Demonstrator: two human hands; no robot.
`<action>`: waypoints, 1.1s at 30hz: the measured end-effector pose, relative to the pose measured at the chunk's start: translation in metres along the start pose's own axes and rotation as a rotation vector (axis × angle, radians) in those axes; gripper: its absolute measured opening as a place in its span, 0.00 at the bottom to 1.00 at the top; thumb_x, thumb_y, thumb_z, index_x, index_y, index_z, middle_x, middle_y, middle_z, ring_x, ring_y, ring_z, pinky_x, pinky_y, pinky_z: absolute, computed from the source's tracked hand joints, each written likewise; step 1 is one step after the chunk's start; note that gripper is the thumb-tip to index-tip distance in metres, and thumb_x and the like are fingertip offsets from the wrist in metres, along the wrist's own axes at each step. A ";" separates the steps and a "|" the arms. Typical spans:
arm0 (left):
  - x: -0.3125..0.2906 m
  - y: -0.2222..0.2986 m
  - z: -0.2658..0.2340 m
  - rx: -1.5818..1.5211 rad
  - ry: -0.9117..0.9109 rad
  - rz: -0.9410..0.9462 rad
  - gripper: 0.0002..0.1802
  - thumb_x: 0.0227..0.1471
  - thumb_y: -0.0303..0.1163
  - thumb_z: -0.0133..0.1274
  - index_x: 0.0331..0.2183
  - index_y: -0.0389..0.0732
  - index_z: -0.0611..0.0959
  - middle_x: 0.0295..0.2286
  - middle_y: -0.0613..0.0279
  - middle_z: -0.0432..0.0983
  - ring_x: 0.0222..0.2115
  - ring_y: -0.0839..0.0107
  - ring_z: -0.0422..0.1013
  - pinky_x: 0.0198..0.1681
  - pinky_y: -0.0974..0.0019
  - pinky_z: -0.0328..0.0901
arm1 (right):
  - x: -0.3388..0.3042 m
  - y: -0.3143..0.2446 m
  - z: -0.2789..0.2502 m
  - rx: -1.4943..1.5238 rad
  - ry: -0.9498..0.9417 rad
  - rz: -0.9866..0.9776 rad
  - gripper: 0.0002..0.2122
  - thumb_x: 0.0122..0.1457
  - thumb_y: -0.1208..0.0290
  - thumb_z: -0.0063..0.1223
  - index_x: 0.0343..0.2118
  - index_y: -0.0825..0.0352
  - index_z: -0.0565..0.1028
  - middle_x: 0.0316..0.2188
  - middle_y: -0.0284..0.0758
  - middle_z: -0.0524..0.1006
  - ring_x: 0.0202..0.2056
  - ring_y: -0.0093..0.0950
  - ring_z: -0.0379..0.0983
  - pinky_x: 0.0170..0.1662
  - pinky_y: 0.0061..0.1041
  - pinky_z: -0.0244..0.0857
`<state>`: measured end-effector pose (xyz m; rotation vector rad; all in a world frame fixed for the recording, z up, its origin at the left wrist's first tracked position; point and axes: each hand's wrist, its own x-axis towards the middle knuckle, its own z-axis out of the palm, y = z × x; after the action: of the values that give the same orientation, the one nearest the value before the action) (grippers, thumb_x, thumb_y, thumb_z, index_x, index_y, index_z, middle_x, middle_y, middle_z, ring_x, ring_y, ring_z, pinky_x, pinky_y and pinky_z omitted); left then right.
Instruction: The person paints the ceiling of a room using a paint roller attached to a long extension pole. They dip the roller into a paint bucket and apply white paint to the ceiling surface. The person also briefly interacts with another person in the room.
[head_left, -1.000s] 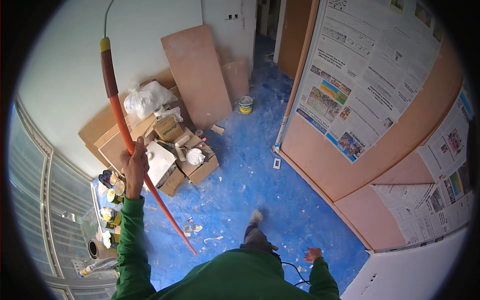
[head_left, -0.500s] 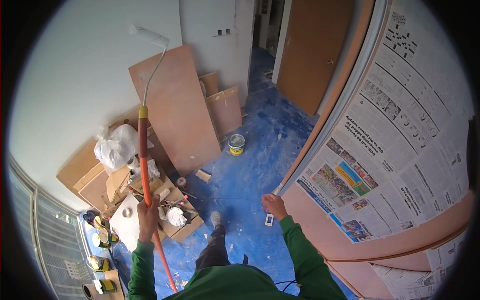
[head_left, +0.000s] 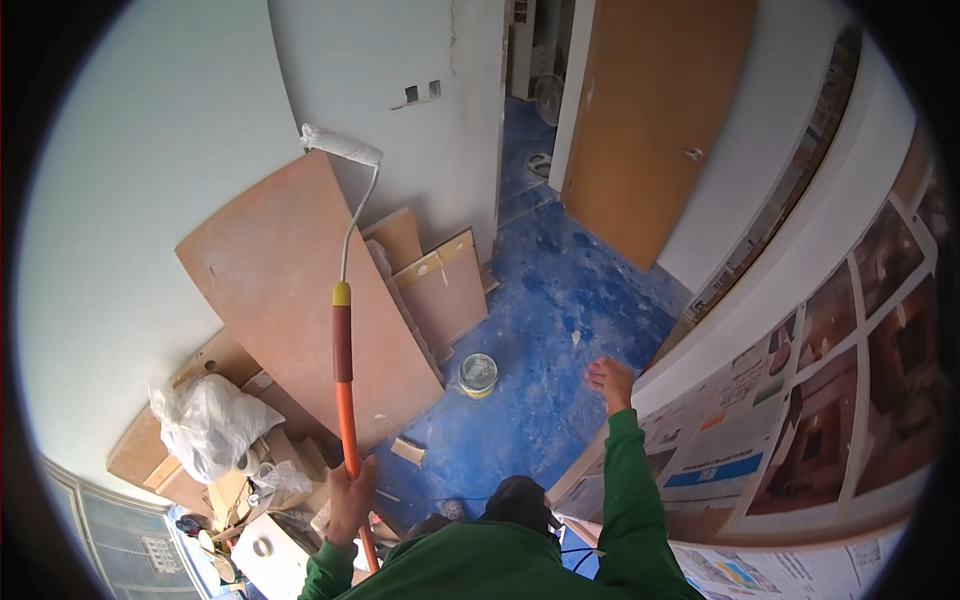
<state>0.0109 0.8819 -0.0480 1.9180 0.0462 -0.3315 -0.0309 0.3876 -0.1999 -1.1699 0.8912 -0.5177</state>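
My left hand is closed round the orange pole of a paint roller. The pole slants up and ends in a brown and yellow grip, a bent wire frame and a white roller cover, which is in front of the wall and a leaning board's top. My right hand is held out beside the edge of a newspaper-covered panel, its fingers loosely bent and apart with nothing seen in them. A paint bucket stands on the floor between my hands, farther off.
Large tan boards lean on the wall. A white plastic bag lies on boxes and scraps at left. Blue sheeting covers the floor. A brown door stands beside an open doorway. A small wood scrap lies near the bucket.
I have moved forward and the view has turned. The roller head is lower and farther right in the picture. My right hand has come away from the trim edge and reaches farther forward.
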 end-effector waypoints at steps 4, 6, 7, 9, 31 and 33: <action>0.098 0.050 0.057 0.032 0.012 -0.003 0.19 0.56 0.38 0.54 0.19 0.37 0.74 0.12 0.71 0.63 0.13 0.83 0.61 0.15 0.74 0.55 | 0.132 0.002 -0.016 0.090 0.090 0.017 0.16 0.56 0.66 0.54 0.43 0.72 0.73 0.34 0.42 0.78 0.29 0.34 0.78 0.32 0.29 0.71; 0.146 0.084 0.094 0.003 0.011 -0.075 0.19 0.55 0.38 0.55 0.19 0.37 0.74 0.11 0.71 0.63 0.11 0.83 0.60 0.13 0.74 0.55 | 0.201 -0.003 -0.012 0.080 0.092 0.036 0.16 0.56 0.67 0.54 0.43 0.72 0.73 0.33 0.41 0.78 0.29 0.34 0.78 0.31 0.29 0.71; 0.174 0.092 0.112 0.030 0.027 -0.066 0.19 0.55 0.39 0.55 0.19 0.37 0.74 0.11 0.71 0.63 0.10 0.82 0.60 0.12 0.74 0.55 | 0.237 -0.004 -0.008 0.067 0.083 0.045 0.15 0.56 0.67 0.54 0.43 0.72 0.73 0.33 0.41 0.78 0.29 0.33 0.78 0.31 0.29 0.71; 0.223 0.107 0.151 0.037 0.042 -0.085 0.19 0.55 0.39 0.56 0.19 0.37 0.74 0.11 0.71 0.63 0.10 0.82 0.60 0.12 0.74 0.55 | 0.299 -0.019 -0.001 0.030 0.029 0.049 0.14 0.56 0.67 0.54 0.42 0.71 0.74 0.32 0.40 0.79 0.29 0.32 0.78 0.30 0.28 0.71; 0.585 0.339 0.406 -0.203 0.124 -0.074 0.16 0.56 0.35 0.52 0.19 0.37 0.75 0.12 0.71 0.65 0.12 0.83 0.60 0.14 0.75 0.53 | 0.804 -0.262 0.388 -0.448 -0.698 -0.164 0.10 0.57 0.69 0.54 0.35 0.72 0.77 0.28 0.35 0.80 0.23 0.21 0.77 0.24 0.19 0.68; 0.600 0.366 0.419 -0.196 0.202 -0.090 0.17 0.55 0.34 0.52 0.18 0.38 0.74 0.11 0.72 0.64 0.11 0.83 0.59 0.13 0.75 0.53 | 0.836 -0.290 0.424 -0.398 -0.696 -0.201 0.10 0.55 0.69 0.55 0.32 0.73 0.78 0.25 0.34 0.80 0.22 0.20 0.76 0.23 0.19 0.67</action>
<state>0.5696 0.2861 -0.0028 1.7515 0.2899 -0.1847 0.8175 -0.1028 -0.1482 -1.6697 0.2742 -0.0616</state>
